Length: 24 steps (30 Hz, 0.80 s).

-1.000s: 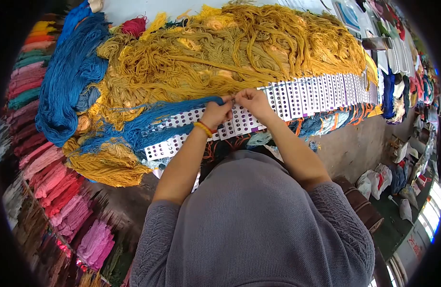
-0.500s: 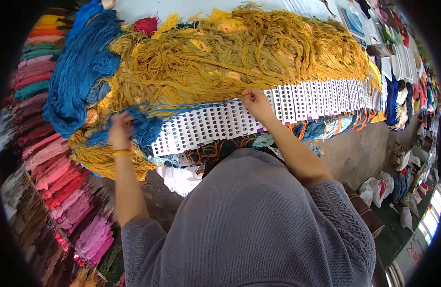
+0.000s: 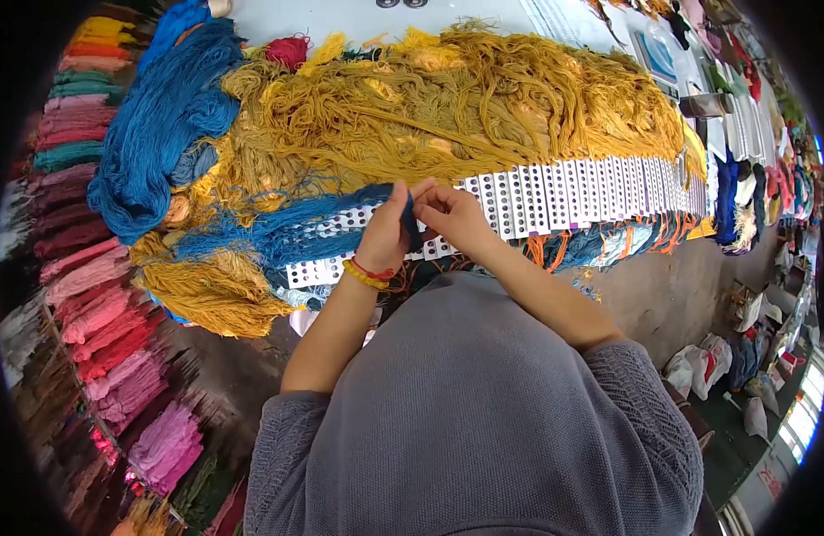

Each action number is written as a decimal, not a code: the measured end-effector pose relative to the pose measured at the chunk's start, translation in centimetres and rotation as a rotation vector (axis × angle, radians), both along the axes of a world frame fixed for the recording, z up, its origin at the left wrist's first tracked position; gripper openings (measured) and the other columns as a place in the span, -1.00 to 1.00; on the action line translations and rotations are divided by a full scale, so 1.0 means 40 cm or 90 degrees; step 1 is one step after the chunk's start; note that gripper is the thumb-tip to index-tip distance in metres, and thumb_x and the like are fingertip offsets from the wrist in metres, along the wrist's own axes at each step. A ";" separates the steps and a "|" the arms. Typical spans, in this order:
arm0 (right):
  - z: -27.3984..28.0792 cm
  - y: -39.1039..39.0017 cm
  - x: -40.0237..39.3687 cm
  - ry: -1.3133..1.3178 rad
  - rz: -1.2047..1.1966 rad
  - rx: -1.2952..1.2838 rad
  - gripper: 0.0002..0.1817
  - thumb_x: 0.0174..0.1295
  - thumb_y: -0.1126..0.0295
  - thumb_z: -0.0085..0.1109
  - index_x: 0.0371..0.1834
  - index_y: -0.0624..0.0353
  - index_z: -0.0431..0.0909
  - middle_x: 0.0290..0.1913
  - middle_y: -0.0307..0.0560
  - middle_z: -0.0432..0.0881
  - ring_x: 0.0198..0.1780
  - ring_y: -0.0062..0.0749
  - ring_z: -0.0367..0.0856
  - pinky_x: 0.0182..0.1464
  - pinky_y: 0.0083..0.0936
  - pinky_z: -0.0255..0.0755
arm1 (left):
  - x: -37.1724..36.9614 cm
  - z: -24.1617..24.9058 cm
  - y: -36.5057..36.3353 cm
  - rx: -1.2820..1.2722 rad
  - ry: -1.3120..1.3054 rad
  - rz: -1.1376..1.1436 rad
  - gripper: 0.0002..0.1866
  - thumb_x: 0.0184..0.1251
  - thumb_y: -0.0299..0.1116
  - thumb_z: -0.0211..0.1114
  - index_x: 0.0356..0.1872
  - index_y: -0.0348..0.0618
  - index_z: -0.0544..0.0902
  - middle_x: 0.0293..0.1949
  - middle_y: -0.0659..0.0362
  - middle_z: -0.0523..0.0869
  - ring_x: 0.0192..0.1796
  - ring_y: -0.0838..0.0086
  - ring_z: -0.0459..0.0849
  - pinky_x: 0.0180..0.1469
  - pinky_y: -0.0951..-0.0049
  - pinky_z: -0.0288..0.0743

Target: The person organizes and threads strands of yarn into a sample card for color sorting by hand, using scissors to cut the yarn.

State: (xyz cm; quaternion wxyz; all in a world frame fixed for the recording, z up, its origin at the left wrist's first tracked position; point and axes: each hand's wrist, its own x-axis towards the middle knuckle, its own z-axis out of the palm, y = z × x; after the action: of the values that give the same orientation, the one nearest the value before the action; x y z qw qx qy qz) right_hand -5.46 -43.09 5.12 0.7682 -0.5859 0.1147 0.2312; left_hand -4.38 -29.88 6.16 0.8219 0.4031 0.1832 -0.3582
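Observation:
My left hand (image 3: 387, 230), with a red and a yellow band at its wrist, is closed on the end of a hank of blue yarn (image 3: 309, 223). The strands trail left from it across white cards punched with rows of holes (image 3: 528, 201). Close against it, my right hand (image 3: 454, 219) has its fingers pinched at the same dark blue yarn end. The exact grip of its fingertips is partly hidden. Behind both hands lies a wide heap of mustard-yellow yarn (image 3: 412, 116).
A thick blue skein (image 3: 162, 125) lies at the table's left end, with a golden-yellow bundle (image 3: 211, 290) at the front corner. Coloured hanks (image 3: 99, 330) hang along the left. Orange and light blue threads (image 3: 599, 243) hang below the cards. Bags (image 3: 702, 366) stand at right.
My left hand has swung from the far left to the middle, drawing the blue strands rightward over the cards. My right hand has shifted slightly left and down to meet it.

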 end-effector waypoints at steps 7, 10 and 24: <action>-0.030 -0.007 -0.008 0.008 0.036 -0.056 -0.87 0.15 0.42 0.05 -0.41 0.29 0.47 -0.41 -0.21 0.51 -0.42 -0.63 0.49 -0.42 -0.65 0.49 | -0.009 -0.004 -0.003 0.043 -0.026 0.022 -0.60 0.32 -0.17 -0.01 0.00 -0.27 0.48 -0.18 0.15 0.55 -0.19 0.56 0.50 -0.32 0.53 0.42; -0.024 -0.007 -0.012 0.009 -0.004 -0.009 -0.87 0.15 0.45 0.04 -0.42 0.31 0.46 -0.41 -0.19 0.51 -0.43 -0.63 0.50 -0.44 -0.67 0.47 | -0.011 0.006 0.000 0.005 0.008 0.043 -0.63 0.32 -0.21 -0.02 -0.03 -0.29 0.49 -0.15 0.12 0.55 -0.11 0.49 0.49 -0.26 0.46 0.45; 0.043 -0.833 0.078 -0.144 -0.679 -0.049 -0.82 0.03 0.49 -0.04 -0.69 0.12 0.29 -0.68 -0.29 0.25 -0.60 -0.60 0.24 -0.48 -0.68 0.23 | 0.054 -0.111 0.696 0.325 0.007 0.686 -0.78 0.12 -0.35 0.09 -0.68 -0.01 0.32 -0.76 0.39 0.16 -0.75 0.66 0.06 -0.75 0.65 -0.07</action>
State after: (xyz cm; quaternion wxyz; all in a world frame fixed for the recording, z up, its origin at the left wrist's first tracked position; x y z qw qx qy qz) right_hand -2.33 -76.42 6.86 0.7644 -0.4956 0.3208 -0.2592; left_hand -2.22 -2.04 1.70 0.7639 0.4365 0.4466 0.1626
